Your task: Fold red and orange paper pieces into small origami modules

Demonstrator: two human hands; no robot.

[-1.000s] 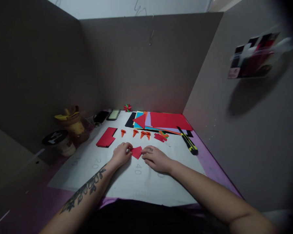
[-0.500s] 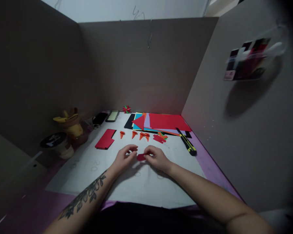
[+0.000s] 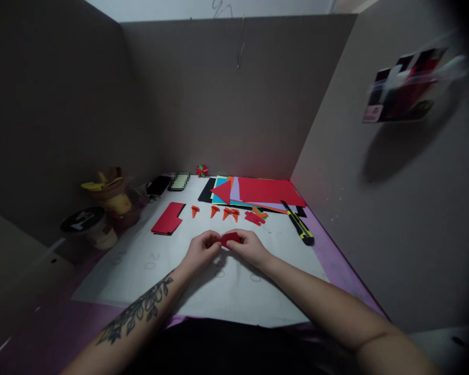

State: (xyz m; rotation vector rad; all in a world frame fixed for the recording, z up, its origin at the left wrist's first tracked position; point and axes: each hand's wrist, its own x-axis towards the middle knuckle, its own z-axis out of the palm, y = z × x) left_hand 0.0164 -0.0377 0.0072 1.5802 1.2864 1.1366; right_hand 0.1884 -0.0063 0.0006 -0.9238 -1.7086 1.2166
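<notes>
"Two hands, and what are the fingers doing?"

"The left hand has thumb and forefinger narrowed on the left end of a small red piece. The right hand grips its right side, thumb on the near face, the other fingers mostly hidden behind."

"Where is that red piece?"

"Between the hands, over the middle of the white sheet, well in from the near edge. Whether it touches the sheet, I can't tell."

"What lies just beyond the fingers?"

"Four orange folded pieces in a row, the two rightmost touching. Right of them, a notched red scrap lies against green and orange scraps."

"And to the sides?"

"Toward the left edge, a red card with a notched corner, black showing under it. By the right edge, a black-and-yellow cutter lies aslant, its far end by the coloured papers."

"How far do those papers reach?"

"Along the far edge to the far right corner, red on top. A red-and-green paper star sits at the far edge, left of them. A phone lies by the far left corner. Past the left edge stand a black-lidded cup and a brown-and-yellow pot."
</notes>
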